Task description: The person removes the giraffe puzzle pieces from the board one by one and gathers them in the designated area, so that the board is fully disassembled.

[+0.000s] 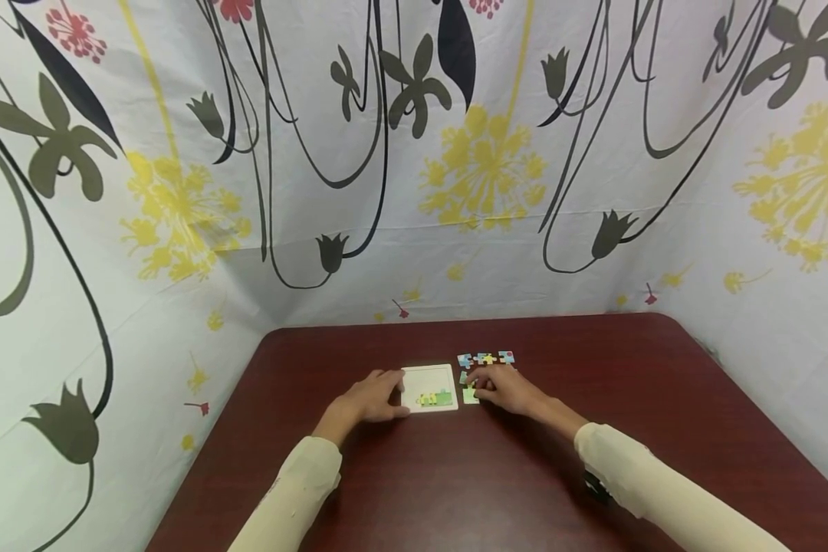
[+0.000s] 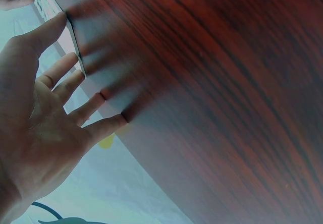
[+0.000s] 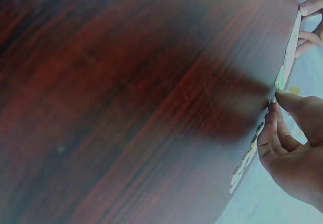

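Observation:
A shallow white puzzle tray lies on the table with joined green and yellow puzzle pieces along its near side. My left hand rests at the tray's left edge, thumb and fingers spread; in the left wrist view its thumb and two fingertips meet the tray's rim. Just right of the tray, my right hand pinches a puzzle piece between thumb and curled fingers, which partly hide it. Beside its thumb lies a light green puzzle piece.
Several loose blue and yellow puzzle pieces lie in a row beyond my right hand. The dark red wooden table ends at a flower-printed cloth hanging behind and at both sides.

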`<action>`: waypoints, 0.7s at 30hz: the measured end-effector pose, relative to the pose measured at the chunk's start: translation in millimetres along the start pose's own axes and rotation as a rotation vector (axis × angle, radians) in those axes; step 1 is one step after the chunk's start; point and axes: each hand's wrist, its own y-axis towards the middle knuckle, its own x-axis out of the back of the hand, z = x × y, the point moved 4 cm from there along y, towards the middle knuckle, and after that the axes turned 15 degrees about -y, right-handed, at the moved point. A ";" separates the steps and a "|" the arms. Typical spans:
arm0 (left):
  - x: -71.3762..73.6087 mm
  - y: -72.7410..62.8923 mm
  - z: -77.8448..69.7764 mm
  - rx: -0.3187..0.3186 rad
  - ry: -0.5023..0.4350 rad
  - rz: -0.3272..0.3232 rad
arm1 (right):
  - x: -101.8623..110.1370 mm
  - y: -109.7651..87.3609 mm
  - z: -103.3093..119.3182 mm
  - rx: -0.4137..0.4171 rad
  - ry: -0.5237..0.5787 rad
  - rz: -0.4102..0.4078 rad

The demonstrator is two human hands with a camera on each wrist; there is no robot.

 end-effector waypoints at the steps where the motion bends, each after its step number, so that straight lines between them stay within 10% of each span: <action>1: 0.1 0.0 0.2 0.001 -0.001 0.000 | -0.2 0.2 -0.2 0.000 0.000 0.001; 21: 0.6 -1.5 -0.4 -0.003 0.012 0.005 | 0.1 9.5 10.7 0.021 0.022 -0.008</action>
